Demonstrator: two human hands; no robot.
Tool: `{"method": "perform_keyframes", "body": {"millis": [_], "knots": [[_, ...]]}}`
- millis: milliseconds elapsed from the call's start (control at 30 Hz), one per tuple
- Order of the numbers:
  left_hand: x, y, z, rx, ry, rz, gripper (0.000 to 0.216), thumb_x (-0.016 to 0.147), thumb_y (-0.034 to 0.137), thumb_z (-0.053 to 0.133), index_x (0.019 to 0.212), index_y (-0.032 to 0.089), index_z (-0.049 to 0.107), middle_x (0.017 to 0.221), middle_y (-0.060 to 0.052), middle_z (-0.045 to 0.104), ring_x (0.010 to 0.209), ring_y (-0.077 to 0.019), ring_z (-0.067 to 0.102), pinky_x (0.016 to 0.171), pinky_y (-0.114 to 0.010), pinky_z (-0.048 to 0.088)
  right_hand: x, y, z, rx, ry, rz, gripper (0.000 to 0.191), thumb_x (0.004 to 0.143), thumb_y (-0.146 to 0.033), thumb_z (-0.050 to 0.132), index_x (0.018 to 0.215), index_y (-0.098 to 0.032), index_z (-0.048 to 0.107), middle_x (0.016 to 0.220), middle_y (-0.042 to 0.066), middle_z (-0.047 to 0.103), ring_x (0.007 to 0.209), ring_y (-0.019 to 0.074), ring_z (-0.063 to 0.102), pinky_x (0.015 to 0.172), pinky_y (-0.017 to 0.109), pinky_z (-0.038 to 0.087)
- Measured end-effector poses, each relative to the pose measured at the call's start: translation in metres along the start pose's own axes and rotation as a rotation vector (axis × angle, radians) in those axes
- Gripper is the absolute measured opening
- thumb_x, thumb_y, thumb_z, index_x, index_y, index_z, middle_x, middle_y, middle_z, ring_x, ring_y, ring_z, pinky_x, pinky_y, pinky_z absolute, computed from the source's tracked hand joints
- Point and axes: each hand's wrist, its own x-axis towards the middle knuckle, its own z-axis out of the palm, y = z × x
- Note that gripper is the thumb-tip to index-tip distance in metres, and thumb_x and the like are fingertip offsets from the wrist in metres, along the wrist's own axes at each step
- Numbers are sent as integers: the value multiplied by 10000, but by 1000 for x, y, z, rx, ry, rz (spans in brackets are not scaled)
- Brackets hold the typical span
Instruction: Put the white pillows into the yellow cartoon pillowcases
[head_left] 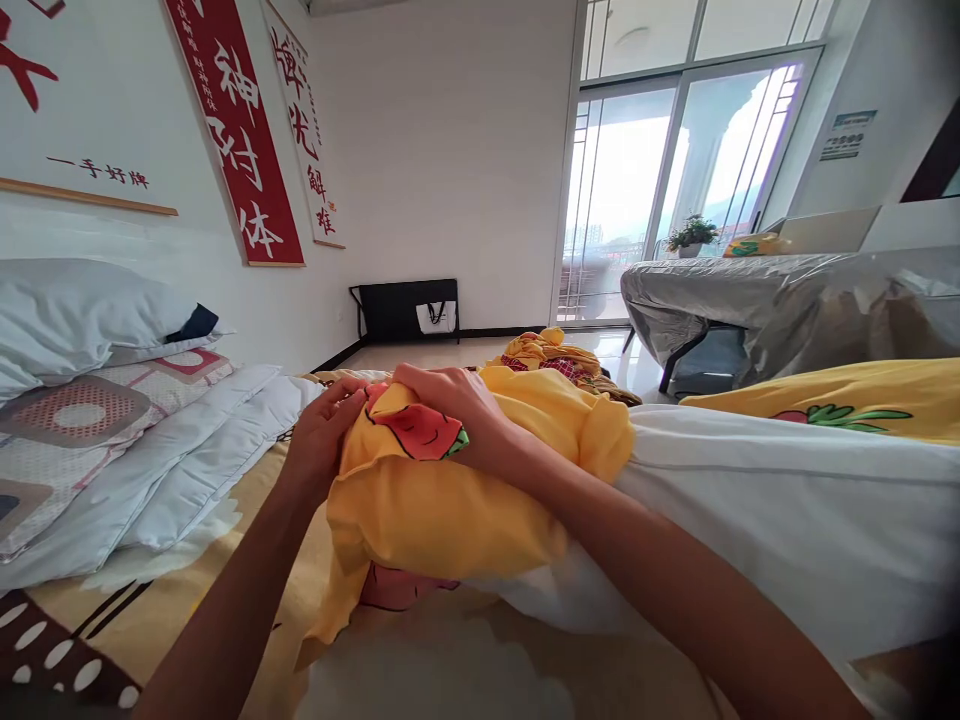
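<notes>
A yellow cover (pixel 442 510) with a red strawberry print is bunched over the end of a white quilt (pixel 787 520) on the bed. My right hand (pixel 450 405) lies curled over the top of the bunched yellow cover, fingers closed on the fabric. My left hand (pixel 322 435) pinches the same cover's edge from the left side, fingers bent. Both hands meet at the strawberry print (pixel 416 430).
Folded white bedding (pixel 187 450) and pillows (pixel 82 320) lie at the left. More crumpled yellow cloth (pixel 547 355) lies beyond the hands. A covered table (pixel 750 290) with a laptop and plant stands at the right by glass doors. Red banners (pixel 240 130) hang on the wall.
</notes>
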Motion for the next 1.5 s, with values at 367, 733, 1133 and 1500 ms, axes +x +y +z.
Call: {"method": "perform_keyframes", "body": {"millis": [367,733,1133,1500], "knots": [[-51,-20,-7,704,179,405,483,721,318,637,1170,192,515,1108,-76,610,968,-227,571,820,-325,444,18,8,7,29,180,-27,114,712,-190,534,608,-177,488,833,21,516,693,122,425,619,259,262],[-47,10,20,259,95,205,352,636,146,489,961,190,615,842,-6,655,781,-196,572,628,-256,443,11,-9,0,-258,187,-145,174,851,-149,497,683,-195,501,734,23,506,742,166,410,677,294,244],[-36,35,8,208,-82,48,233,662,221,602,888,195,650,769,4,646,641,-144,521,519,-221,389,11,9,5,-137,176,-254,138,893,-219,489,890,-171,618,860,56,597,811,168,475,749,288,312],[-7,15,0,-193,25,-132,313,587,305,685,865,164,661,755,-28,678,677,-171,615,536,-229,457,-5,77,-7,38,10,72,363,911,-377,459,628,-168,550,552,-52,452,559,91,327,575,230,260]]}}
